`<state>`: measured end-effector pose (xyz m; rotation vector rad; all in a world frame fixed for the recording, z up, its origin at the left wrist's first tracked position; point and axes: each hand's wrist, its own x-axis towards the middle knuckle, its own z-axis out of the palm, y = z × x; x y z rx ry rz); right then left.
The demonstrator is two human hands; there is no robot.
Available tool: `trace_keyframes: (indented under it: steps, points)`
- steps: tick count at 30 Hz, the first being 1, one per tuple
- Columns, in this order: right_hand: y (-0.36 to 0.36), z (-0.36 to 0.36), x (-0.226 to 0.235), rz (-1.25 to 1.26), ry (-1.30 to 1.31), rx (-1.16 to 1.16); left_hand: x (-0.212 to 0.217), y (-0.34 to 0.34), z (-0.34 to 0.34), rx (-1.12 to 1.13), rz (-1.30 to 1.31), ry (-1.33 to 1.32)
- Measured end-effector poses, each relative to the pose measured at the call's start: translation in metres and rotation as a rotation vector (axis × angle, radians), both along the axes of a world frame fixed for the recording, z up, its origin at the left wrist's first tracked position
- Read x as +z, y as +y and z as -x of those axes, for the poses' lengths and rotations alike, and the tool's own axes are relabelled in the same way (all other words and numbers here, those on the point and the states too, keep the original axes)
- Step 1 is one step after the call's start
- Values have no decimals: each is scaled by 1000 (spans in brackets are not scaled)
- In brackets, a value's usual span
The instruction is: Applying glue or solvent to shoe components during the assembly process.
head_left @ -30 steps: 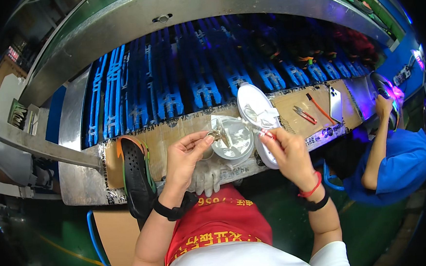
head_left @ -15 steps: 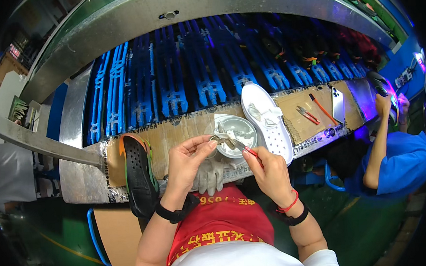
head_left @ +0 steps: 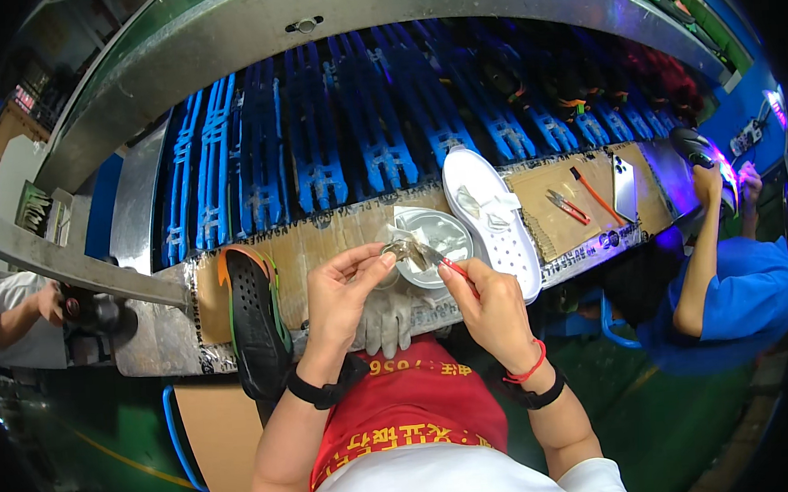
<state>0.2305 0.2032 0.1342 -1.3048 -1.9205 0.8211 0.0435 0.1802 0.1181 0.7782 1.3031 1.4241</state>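
Note:
My left hand [head_left: 347, 289] pinches a small shiny greyish piece [head_left: 403, 247] between thumb and fingertips; its kind is too small to make out. My right hand [head_left: 490, 305] is closed round a red-handled metal tool [head_left: 452, 266], its narrow tip meeting the piece from the right. Both hands are over the near rim of a round grey bowl [head_left: 452, 233], which has pale scraps in it. Right of the bowl lies a white shoe sole with holes [head_left: 514, 266], bearing clear, film-like pieces [head_left: 470, 203]. A grey glove [head_left: 384, 326] lies below my hands at the table edge.
A black clog-like shoe [head_left: 259, 326] with orange and green edging stands left. On cardboard at right lie red-handled snips [head_left: 568, 206], an orange-red stick [head_left: 598, 196] and a phone [head_left: 623, 189]. Blue racks [head_left: 317, 160] line the back. Co-workers at right [head_left: 740, 297] and left [head_left: 19, 314] hold dark shoes.
My right hand has shifted slightly left, bringing the red-handled tool with it. At far left, a co-worker's arm with a dark shoe has come into view.

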Motion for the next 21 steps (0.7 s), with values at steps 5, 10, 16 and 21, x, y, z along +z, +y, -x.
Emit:
trace_keyframes:
  steps: [5, 10, 16, 21]
  points:
    - [-6, -3, -5, 21, 26, 9, 1, 0, 1, 15, -2, -2]
    - [8, 2, -6, -11, 47, -28, 2, -1, -3, -34, 21, 9]
    - [4, -6, -6, 40, 158, -29, -2, -1, 2, -2, 4, -9]
    - [0, -5, -6, 5, 52, 33, -3, 0, 2, 42, 0, -63]
